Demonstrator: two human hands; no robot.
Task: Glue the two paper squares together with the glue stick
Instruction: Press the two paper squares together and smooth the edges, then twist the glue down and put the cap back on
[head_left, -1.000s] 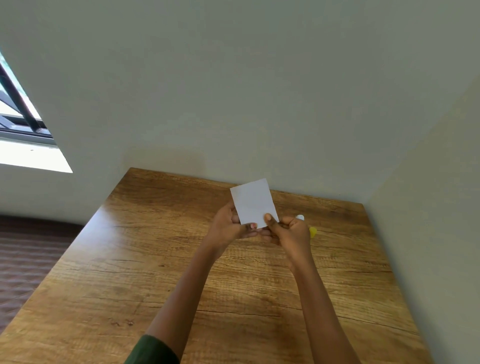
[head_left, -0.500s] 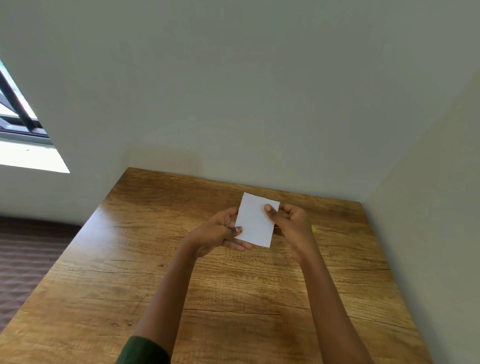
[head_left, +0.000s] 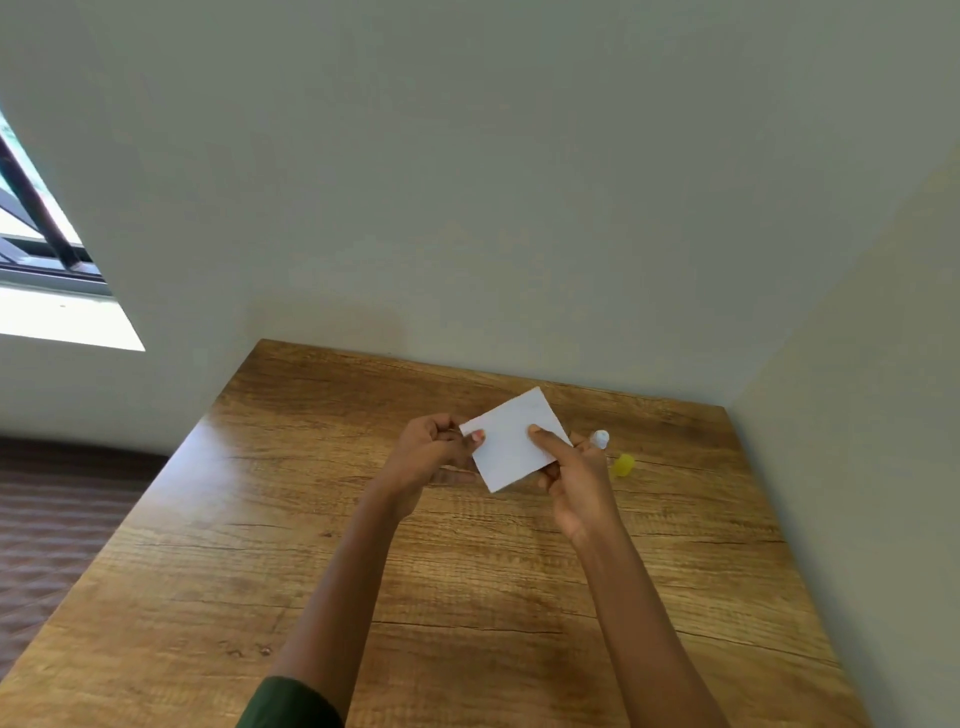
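- Holding the paper (head_left: 511, 441) above the table (head_left: 311, 545) took both hands. It read as one white sheet, tilted, with one corner up toward the wall. Couldn't tell whether two squares were stacked in it.
- Left hand (head_left: 428, 452) was at the paper's left corner, fingers curled, one fingertip pinching that corner.
- Right hand (head_left: 576, 480) was at the paper's lower right edge. Its thumb lay across the front face, the other fingers were behind the sheet, and it was clamped on the sheet.
- Glue stick (head_left: 600, 439) was just right of the paper, with only its white end showing past the right hand.
- Yellow piece (head_left: 623, 464) sat on the table further right of the paper. Couldn't tell if it was joined to the stick.
- Green sleeve (head_left: 291, 701) was well below the paper. Window (head_left: 31, 234) was far left of it.
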